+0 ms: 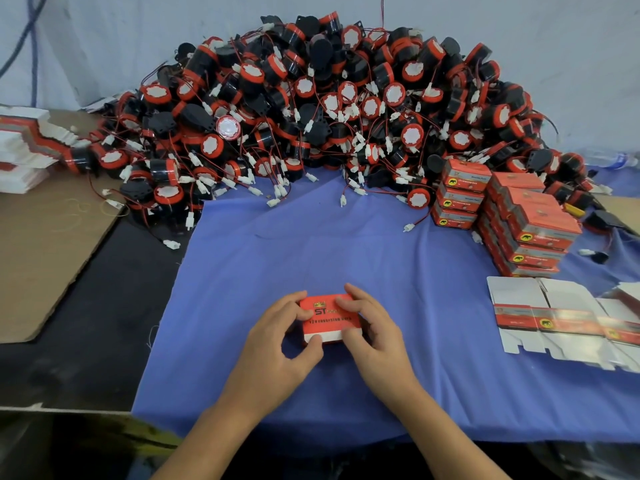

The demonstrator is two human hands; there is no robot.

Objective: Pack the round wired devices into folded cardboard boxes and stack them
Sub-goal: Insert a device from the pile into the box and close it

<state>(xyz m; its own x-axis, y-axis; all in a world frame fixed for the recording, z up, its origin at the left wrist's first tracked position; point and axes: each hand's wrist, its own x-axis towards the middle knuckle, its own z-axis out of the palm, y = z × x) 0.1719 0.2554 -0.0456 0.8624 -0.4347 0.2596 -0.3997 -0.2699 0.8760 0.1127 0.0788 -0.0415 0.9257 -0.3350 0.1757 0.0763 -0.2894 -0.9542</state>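
Note:
A small red cardboard box (328, 320) lies on the blue cloth (346, 244) near the table's front. My left hand (282, 344) grips its left side, thumb at the near white edge. My right hand (372, 332) grips its right side, fingers curled over the top. A big heap of round black-and-red wired devices (329, 109) fills the back of the table. Stacks of closed red boxes (512, 216) stand at the right. What is inside the held box is hidden.
Flat unfolded box blanks (554, 320) lie at the right on the cloth. A pile of more flat blanks (24, 147) sits at the far left on a brown cardboard sheet (45, 244). Loose white connectors and wires trail from the heap's front edge.

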